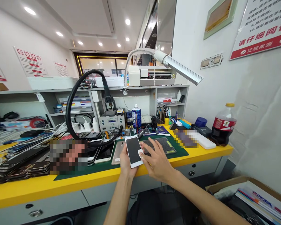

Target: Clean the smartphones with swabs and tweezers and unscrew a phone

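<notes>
A white phone with a dark screen rests in my left hand, whose fingers wrap round its back and edges. It is held tilted just over the front edge of the bench. My right hand pinches a small white piece at the phone's right edge, with its other fingers spread above. Behind the phone a gold phone lies on the green mat, next to a white-framed phone. A dark textured pad lies on the mat behind my right hand.
Stacked phones and white cables cover the left of the yellow bench. A blue spray can and a hot-air station stand behind. A cola bottle stands at the right, and a lamp hangs above.
</notes>
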Action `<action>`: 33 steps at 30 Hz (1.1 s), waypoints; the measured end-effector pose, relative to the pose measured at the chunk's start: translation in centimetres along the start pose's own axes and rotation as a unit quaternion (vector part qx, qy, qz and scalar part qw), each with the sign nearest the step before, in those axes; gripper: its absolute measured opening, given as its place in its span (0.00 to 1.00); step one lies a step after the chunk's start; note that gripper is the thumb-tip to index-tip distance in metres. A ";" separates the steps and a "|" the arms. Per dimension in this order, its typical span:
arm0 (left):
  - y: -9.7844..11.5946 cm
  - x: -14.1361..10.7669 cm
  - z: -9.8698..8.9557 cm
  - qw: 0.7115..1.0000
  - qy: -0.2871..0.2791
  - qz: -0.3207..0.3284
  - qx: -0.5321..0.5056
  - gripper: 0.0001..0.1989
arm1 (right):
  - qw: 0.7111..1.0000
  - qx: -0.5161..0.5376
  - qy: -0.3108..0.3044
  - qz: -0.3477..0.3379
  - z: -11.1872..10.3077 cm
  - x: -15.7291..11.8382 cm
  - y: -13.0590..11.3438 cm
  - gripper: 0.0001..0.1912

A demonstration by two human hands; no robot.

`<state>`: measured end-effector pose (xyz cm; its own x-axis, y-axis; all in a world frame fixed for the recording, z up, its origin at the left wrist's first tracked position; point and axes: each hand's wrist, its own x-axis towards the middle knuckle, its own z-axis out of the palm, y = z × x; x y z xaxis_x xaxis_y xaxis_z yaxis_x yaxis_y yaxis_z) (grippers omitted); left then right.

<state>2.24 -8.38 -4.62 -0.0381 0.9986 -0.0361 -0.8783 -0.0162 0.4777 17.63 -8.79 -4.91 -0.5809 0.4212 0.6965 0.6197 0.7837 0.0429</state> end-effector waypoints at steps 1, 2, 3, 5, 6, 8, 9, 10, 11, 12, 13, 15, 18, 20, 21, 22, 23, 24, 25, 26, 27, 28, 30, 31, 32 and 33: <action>0.0 0.0 0.0 1.000 -0.004 -0.002 0.002 0.21 | 1.000 -0.002 0.000 0.002 -0.1 -0.2 0.3 0.13; 0.0 0.0 0.0 1.000 -0.005 -0.003 0.003 0.21 | 1.000 -0.004 0.000 0.003 -0.1 -0.3 0.5 0.13; 0.0 0.0 0.0 1.000 -0.006 -0.003 0.003 0.22 | 1.000 -0.005 0.000 0.003 -0.1 -0.4 0.7 0.13; 0.0 0.1 -0.1 1.000 -0.005 -0.002 0.005 0.22 | 1.000 -0.006 -0.001 0.002 -0.1 -0.5 0.9 0.13; 0.0 0.1 -0.1 1.000 -0.005 -0.002 0.005 0.22 | 1.000 -0.006 -0.001 0.002 -0.1 -0.5 0.9 0.13; 0.1 0.1 -0.2 1.000 -0.006 -0.005 0.006 0.22 | 1.000 -0.007 0.002 0.000 -0.2 -0.5 0.8 0.13; 0.1 0.2 -0.2 1.000 -0.007 -0.006 0.005 0.22 | 1.000 -0.007 0.005 -0.001 -0.2 -0.5 0.8 0.13; 0.1 0.2 -0.3 1.000 -0.008 -0.008 0.005 0.21 | 1.000 -0.006 0.007 -0.004 -0.3 -0.6 0.7 0.13; 0.1 0.2 -0.3 1.000 -0.011 -0.009 0.003 0.21 | 1.000 -0.006 0.008 -0.006 -0.4 -0.6 0.6 0.13; 0.2 0.2 -0.3 1.000 -0.014 -0.009 0.001 0.21 | 1.000 -0.005 0.009 -0.009 -0.5 -0.7 0.4 0.13; 0.2 0.2 -0.3 1.000 -0.017 -0.009 -0.001 0.21 | 1.000 -0.003 0.010 -0.013 -0.6 -0.8 0.3 0.13; 0.1 0.3 -0.4 1.000 -0.022 -0.009 -0.006 0.20 | 1.000 -0.001 0.010 -0.019 -0.7 -1.0 0.2 0.14; 0.1 0.4 -0.5 1.000 -0.019 -0.009 -0.011 0.20 | 1.000 -0.001 0.008 -0.022 -0.8 -1.1 0.0 0.14; 0.1 0.4 -0.5 1.000 -0.017 -0.007 -0.014 0.21 | 1.000 0.001 0.009 -0.022 -0.7 -1.1 -0.2 0.14; 0.1 0.3 -0.4 1.000 -0.017 -0.005 -0.015 0.21 | 1.000 0.003 0.010 -0.022 -0.6 -1.0 -0.3 0.14; 0.1 0.3 -0.4 1.000 -0.016 -0.003 -0.015 0.20 | 1.000 0.007 0.011 -0.022 -0.5 -0.9 -0.5 0.14; 0.1 0.3 -0.4 1.000 -0.013 -0.001 -0.015 0.20 | 1.000 0.011 0.010 -0.023 -0.3 -0.8 -0.8 0.14; 0.2 0.2 -0.4 1.000 -0.009 -0.001 -0.014 0.19 | 1.000 0.016 0.009 -0.025 -0.2 -0.7 -1.1 0.14; 0.2 0.2 -0.3 1.000 -0.004 -0.001 -0.013 0.19 | 0.999 0.022 0.006 -0.026 0.0 -0.5 -1.4 0.14; 0.2 0.1 -0.4 1.000 0.002 -0.002 -0.011 0.19 | 0.999 0.027 0.002 -0.027 0.2 -0.3 -1.8 0.14; 0.2 0.1 -0.4 1.000 0.010 -0.001 -0.010 0.18 | 0.999 0.033 -0.001 -0.029 0.4 -0.1 -2.2 0.14; 0.3 0.1 -0.4 1.000 0.018 0.003 -0.010 0.18 | 0.999 0.039 -0.004 -0.032 0.6 0.1 -2.5 0.14; 0.3 0.1 -0.6 0.999 0.036 0.021 -0.011 0.15 | 0.998 0.049 -0.006 -0.037 1.0 0.6 -3.1 0.14; 0.3 0.1 -0.7 0.998 0.044 0.031 -0.012 0.14 | 0.998 0.053 -0.006 -0.038 1.1 0.9 -3.4 0.14; 0.4 0.2 -0.8 0.998 0.050 0.039 -0.012 0.13 | 0.998 0.057 -0.005 -0.039 1.2 1.1 -3.6 0.13; 0.4 0.2 -0.9 0.997 0.054 0.045 -0.013 0.13 | 0.998 0.060 -0.003 -0.037 1.3 1.3 -3.7 0.13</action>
<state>1.46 -8.23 -5.21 -0.1664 0.9821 -0.0884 -0.8811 -0.1078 0.4606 13.87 -10.50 -5.10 -0.6262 0.3617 0.6907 0.5076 0.8616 0.0090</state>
